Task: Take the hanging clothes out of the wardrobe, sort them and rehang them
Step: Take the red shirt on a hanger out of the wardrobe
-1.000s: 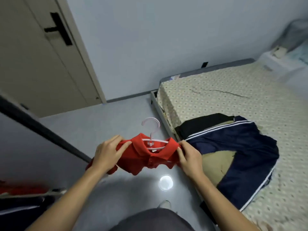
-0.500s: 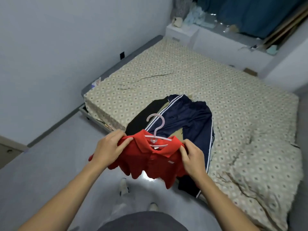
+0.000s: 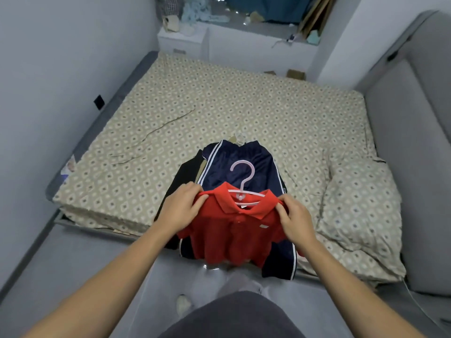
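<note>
red polo held up by both shoulders over the bed edge

i see the red polo shirt (image 3: 231, 230) on its pink hanger (image 3: 242, 184), held out in front of me above the near edge of the bed (image 3: 244, 106). my left hand (image 3: 181, 208) grips the shirt's left shoulder, fingers curled over the fabric with the thumb tucked under it. my right hand (image 3: 296, 215) pinches the other shoulder, fingers bent around the cloth at the hanger's end. the hanger's hook stands upright above the collar, and the shirt body hangs down freely below my hands.

just behind the shirt, a navy jacket with white stripes (image 3: 241, 162) lies on the patterned sheet, its lower part draping over the bed edge. a black garment (image 3: 181, 174) lies beside it to the left, partly under it, with a strip of tan cloth showing between them. a crumpled quilt (image 3: 361, 203) in the same pattern sits on the right side of the bed. a thin cord (image 3: 156, 130) trails across the sheet further back.
</note>
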